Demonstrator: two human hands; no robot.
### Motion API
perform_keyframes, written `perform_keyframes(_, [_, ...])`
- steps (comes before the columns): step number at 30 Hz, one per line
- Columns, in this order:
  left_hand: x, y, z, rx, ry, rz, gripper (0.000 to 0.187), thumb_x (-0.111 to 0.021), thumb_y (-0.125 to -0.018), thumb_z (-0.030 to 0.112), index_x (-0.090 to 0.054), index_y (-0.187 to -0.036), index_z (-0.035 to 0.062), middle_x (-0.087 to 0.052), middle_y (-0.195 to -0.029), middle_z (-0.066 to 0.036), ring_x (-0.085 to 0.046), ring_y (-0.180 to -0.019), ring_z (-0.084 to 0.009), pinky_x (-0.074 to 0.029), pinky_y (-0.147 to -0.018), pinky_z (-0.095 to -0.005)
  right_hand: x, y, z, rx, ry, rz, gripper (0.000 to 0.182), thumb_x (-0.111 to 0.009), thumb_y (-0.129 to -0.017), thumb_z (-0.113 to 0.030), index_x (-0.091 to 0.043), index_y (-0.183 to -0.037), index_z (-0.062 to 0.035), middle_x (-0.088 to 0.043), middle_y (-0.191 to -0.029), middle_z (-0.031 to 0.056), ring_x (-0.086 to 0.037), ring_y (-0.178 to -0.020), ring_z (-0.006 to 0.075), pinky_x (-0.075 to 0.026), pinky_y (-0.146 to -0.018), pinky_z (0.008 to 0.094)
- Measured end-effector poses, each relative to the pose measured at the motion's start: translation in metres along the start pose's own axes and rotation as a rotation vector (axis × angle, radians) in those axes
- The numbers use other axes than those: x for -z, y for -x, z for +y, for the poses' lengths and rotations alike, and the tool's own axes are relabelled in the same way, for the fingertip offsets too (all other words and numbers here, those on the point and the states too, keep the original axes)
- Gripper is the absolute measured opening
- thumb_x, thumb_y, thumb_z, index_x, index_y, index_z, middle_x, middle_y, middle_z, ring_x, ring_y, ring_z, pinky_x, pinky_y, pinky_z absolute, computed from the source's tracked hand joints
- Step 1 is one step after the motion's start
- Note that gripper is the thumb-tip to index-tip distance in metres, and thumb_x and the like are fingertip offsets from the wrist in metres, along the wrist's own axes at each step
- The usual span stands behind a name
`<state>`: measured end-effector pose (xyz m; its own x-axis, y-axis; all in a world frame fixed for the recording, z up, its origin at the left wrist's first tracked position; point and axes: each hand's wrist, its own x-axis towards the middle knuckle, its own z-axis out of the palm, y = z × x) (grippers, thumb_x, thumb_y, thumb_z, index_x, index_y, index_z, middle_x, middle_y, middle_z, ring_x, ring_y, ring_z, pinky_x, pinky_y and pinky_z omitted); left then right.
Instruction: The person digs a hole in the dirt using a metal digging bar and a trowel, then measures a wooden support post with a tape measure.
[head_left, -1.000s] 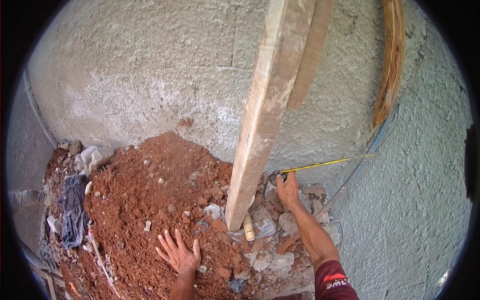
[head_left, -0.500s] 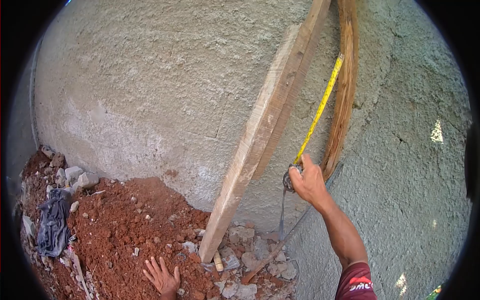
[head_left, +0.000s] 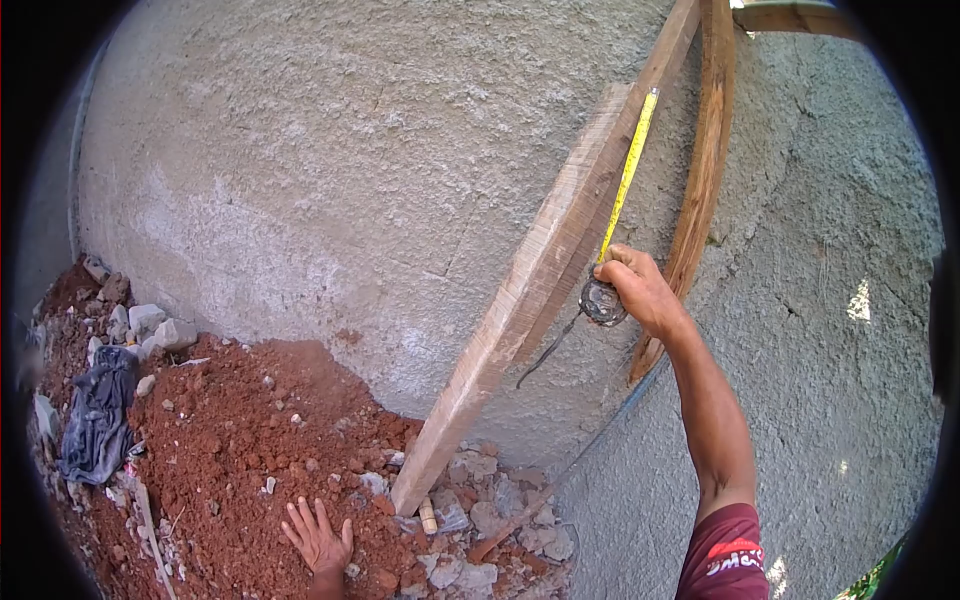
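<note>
My right hand [head_left: 640, 289] is closed round a worn tape measure [head_left: 603, 301], from which a dark strap hangs. Its yellow blade [head_left: 628, 176] sticks up out of the case, and the blade's tip overlaps the edge of a wooden beam [head_left: 520, 290] in this view. That beam leans against the wall, its lower end down in the rubble. At the bottom, my left hand [head_left: 318, 538] lies with fingers spread on a mound of red soil [head_left: 270, 430] and holds nothing.
A rough, split wooden post [head_left: 705, 180] stands at the wall corner behind my right hand. Plastered walls [head_left: 330, 150] rise on both sides. Broken rubble [head_left: 500, 510] lies by the beam's foot. At the left are a dark cloth [head_left: 98, 415] and pale stones [head_left: 160, 328].
My right hand has risen slightly with the tape measure, and the blade's tip has swung left from the rough post to the leaning beam. My left hand stays on the soil.
</note>
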<state>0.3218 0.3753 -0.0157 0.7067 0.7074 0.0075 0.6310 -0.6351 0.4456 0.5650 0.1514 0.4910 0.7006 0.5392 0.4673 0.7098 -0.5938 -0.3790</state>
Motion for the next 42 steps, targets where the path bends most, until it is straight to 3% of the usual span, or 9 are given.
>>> perform_keyframes(9, [-0.003,0.0,0.0,0.005,-0.018,-0.005,0.076,-0.048,-0.086,0.055,-0.03,-0.144,0.0082,-0.008,-0.154,-0.016,0.003,-0.142,-0.0365,0.003,-0.112,-0.0558,-0.005,-0.007,0.019,-0.022,-0.314,-0.103,0.023,-0.049,-0.082,-0.015,-0.059,-0.092,0.0017,-0.053,-0.078,0.0,-0.049,-0.074,0.0077,-0.04,-0.07,0.0219])
perform_keyframes(15, [-0.008,0.001,-0.001,-0.005,-0.019,0.037,0.076,-0.05,-0.086,0.053,-0.032,-0.143,0.0075,-0.011,-0.153,-0.017,0.002,-0.142,-0.037,0.003,-0.112,-0.0559,-0.016,-0.002,0.036,0.079,-0.217,-0.088,0.024,-0.052,-0.082,-0.017,-0.06,-0.09,0.0041,-0.058,-0.078,0.0032,-0.051,-0.074,0.0101,-0.042,-0.069,0.0247])
perform_keyframes(23, [0.005,0.002,0.004,0.014,-0.014,-0.014,0.076,-0.049,-0.086,0.053,-0.028,-0.145,0.0093,-0.007,-0.154,-0.015,0.004,-0.143,-0.0341,0.005,-0.113,-0.0529,-0.033,0.011,0.037,0.079,-0.232,0.2,0.035,-0.046,-0.092,-0.018,-0.053,-0.118,0.0045,-0.055,-0.086,0.0006,-0.05,-0.08,0.0086,-0.041,-0.075,0.0235])
perform_keyframes(25, [-0.004,0.002,0.001,-0.008,-0.034,0.03,0.075,-0.05,-0.086,0.053,-0.03,-0.144,0.0085,-0.01,-0.154,-0.015,0.002,-0.143,-0.0346,0.003,-0.113,-0.0538,-0.034,0.022,0.036,0.091,-0.273,0.212,0.044,-0.049,-0.091,-0.021,-0.046,-0.126,0.0065,-0.058,-0.095,0.0096,-0.057,-0.079,0.0135,-0.048,-0.069,0.0265])
perform_keyframes(28, [-0.001,0.001,0.003,-0.01,-0.044,0.047,0.074,-0.051,-0.087,0.052,-0.032,-0.143,0.0082,-0.011,-0.154,-0.015,0.0,-0.143,-0.0345,0.0,-0.113,-0.0543,-0.053,0.073,0.041,-0.164,-0.612,0.086,0.048,-0.044,-0.094,-0.024,-0.036,-0.134,0.0012,-0.057,-0.096,0.0103,-0.062,-0.081,0.0174,-0.054,-0.047,0.0297])
perform_keyframes(34, [0.005,0.002,0.008,0.033,-0.058,0.023,0.073,-0.05,-0.088,0.051,-0.031,-0.144,0.009,-0.011,-0.154,-0.014,0.0,-0.143,-0.0335,0.0,-0.113,-0.0539,-0.104,0.156,0.074,-0.383,-0.945,0.057,0.05,-0.05,-0.095,-0.027,-0.035,-0.135,-0.0002,-0.057,-0.098,0.0107,-0.062,-0.084,0.0181,-0.055,-0.056,0.0301])
perform_keyframes(36, [0.005,0.003,0.007,0.016,-0.057,0.022,0.073,-0.05,-0.087,0.051,-0.032,-0.143,0.0085,-0.012,-0.154,-0.014,0.0,-0.143,-0.0341,0.001,-0.113,-0.0539,-0.097,0.146,0.085,-0.024,-0.536,0.364,0.053,-0.057,-0.094,-0.025,-0.035,-0.133,0.0021,-0.056,-0.098,0.0126,-0.06,-0.088,0.0177,-0.052,-0.069,0.0291])
perform_keyframes(38, [0.002,0.003,0.004,0.01,-0.055,0.038,0.073,-0.05,-0.087,0.051,-0.032,-0.143,0.0083,-0.012,-0.154,-0.015,0.0,-0.143,-0.0344,0.001,-0.113,-0.054,-0.061,0.11,0.057,0.086,-0.43,0.509,0.053,-0.06,-0.092,-0.025,-0.036,-0.129,0.0042,-0.057,-0.098,0.0136,-0.059,-0.091,0.0173,-0.047,-0.077,0.0284])
perform_keyframes(42, [0.002,0.002,0.005,0.003,-0.037,0.047,0.073,-0.051,-0.086,0.05,-0.032,-0.143,0.0073,-0.013,-0.153,-0.015,-0.001,-0.143,-0.0352,0.0,-0.113,-0.0543,0.024,0.0,0.004,0.24,-0.617,0.769,0.032,-0.06,-0.092,-0.019,-0.044,-0.111,0.0008,-0.06,-0.096,0.0121,-0.064,-0.079,0.0178,-0.059,-0.065,0.036])
